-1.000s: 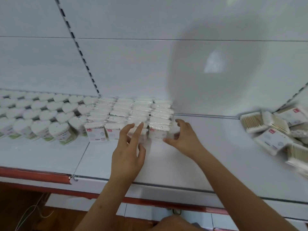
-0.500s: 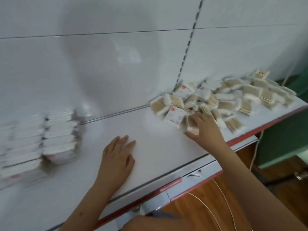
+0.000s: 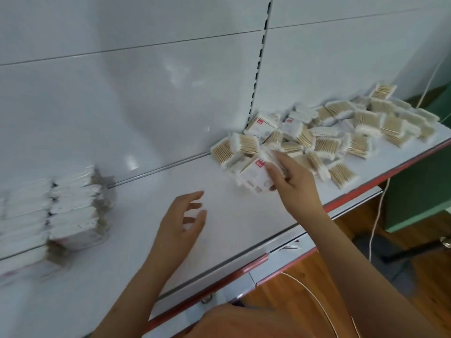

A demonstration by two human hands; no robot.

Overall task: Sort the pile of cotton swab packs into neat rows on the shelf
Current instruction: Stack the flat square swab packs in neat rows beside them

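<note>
A loose pile of cotton swab packs [image 3: 341, 132] lies on the right part of the white shelf [image 3: 146, 252]. My right hand [image 3: 290, 179] grips a white pack with a red logo [image 3: 253, 176] at the pile's near left edge. My left hand [image 3: 181, 225] hovers over the bare shelf in the middle, fingers spread and holding nothing. Neat rows of standing packs [image 3: 73, 208] fill the far left of the shelf, blurred.
The shelf's front edge has a red strip [image 3: 246, 267]. A slotted upright [image 3: 258, 62] runs down the white back panel. White cables [image 3: 375, 215] hang at the right over a wooden floor, beside a green cabinet [image 3: 419, 186].
My view swung right from the neat rows to the pile. My right hand reached the pile and took hold of a pack. My left hand lifted off the shelf.
</note>
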